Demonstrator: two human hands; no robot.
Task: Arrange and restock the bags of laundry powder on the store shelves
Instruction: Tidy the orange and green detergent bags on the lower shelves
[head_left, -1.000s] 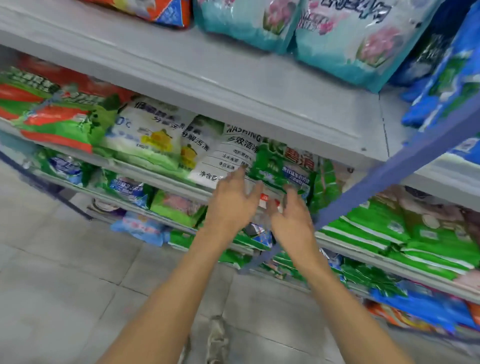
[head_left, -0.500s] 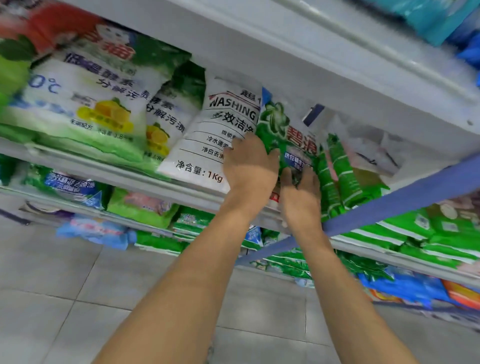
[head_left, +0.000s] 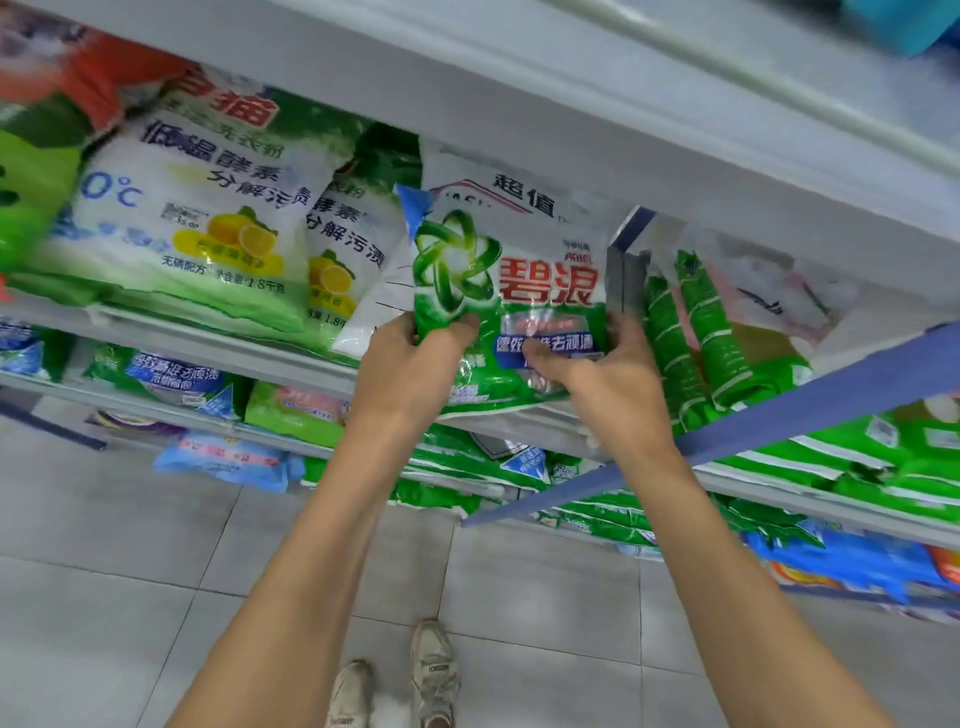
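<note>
Head view: both hands hold one green bag (head_left: 511, 291) of laundry powder at the shelf (head_left: 218, 345) front. Its lower edge sits just above the shelf lip, and its printed face is turned out towards the camera. The left hand (head_left: 410, 364) pinches the lower left corner, thumb on the front and the other fingers (head_left: 395, 332) curled round the edge. The right hand (head_left: 597, 369) pinches the lower right side, thumb laid across the blue label, the rest wrapped behind where they cannot be seen in full.

Directly behind the bag, past the fingertips, leans a white bag (head_left: 371, 306). To the left of the left hand lie the lemon bags (head_left: 208, 234). Just right of the right hand stand narrow upright bags (head_left: 696, 332), and a blue post (head_left: 779, 410) crosses below that wrist.

As for handling, the bag looks to be a glossy plastic pouch – smooth, likely slippery, and soft rather than stiff. The film creases and shines where the thumbs press. Loose powder inside will probably sink and shift, so the weight should gather low and the top may flop. It appears light enough for two hands to manage easily.

The lower corners, where the hands are now, seem the right hold: powder packs there and gives the fingers something firm to squeeze. A pinch on the thin top seal would likely slide – or let the bag swing. Supporting it from beneath while pushing it back should keep it upright against the white bag.
</note>
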